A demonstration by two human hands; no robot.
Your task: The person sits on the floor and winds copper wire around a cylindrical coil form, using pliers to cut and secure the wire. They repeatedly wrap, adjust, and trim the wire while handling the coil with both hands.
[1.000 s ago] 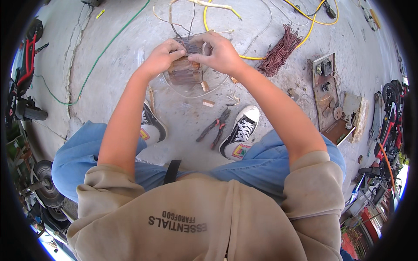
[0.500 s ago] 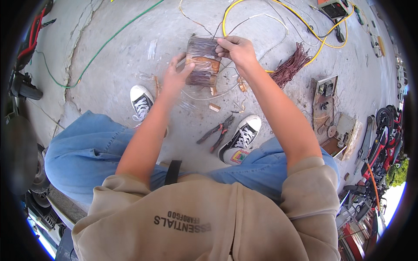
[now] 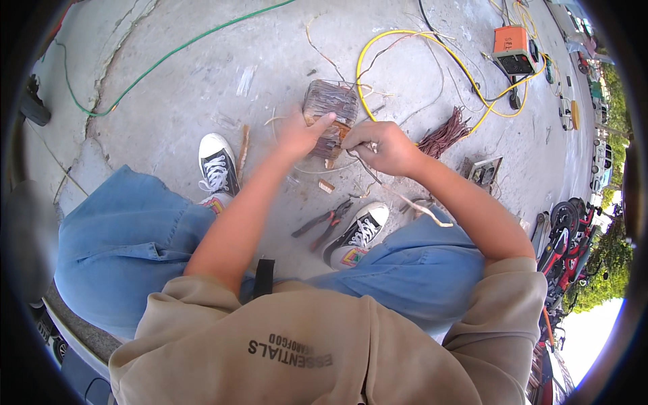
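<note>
A squarish wound coil (image 3: pixel 331 98), wrapped in dark purple-brown layers with a copper-coloured band, lies on the concrete between my feet, with wires trailing from it. My left hand (image 3: pixel 304 131), slightly blurred, grips the coil's left side, thumb on the band. At the coil's lower right my right hand (image 3: pixel 381 148) pinches a wire, whose pale end (image 3: pixel 435 217) dangles toward my right knee. Pliers with red-and-black handles (image 3: pixel 324 223) lie open below the coil, beside my right shoe. Small offcuts (image 3: pixel 326 185) lie nearby.
A red-brown wire bundle (image 3: pixel 442 135), yellow hose (image 3: pixel 368 50) and orange machine (image 3: pixel 509 47) lie to the right, with a dismantled metal panel (image 3: pixel 482 172). A green hose (image 3: pixel 169 54) crosses the cracked floor at left. Red-and-black two-wheelers (image 3: pixel 563 243) stand at far right.
My right hand has moved from the coil's top right to its lower right, where a wire now hangs from it. The coil appears lower; the view has shifted, showing more right-hand surroundings.
</note>
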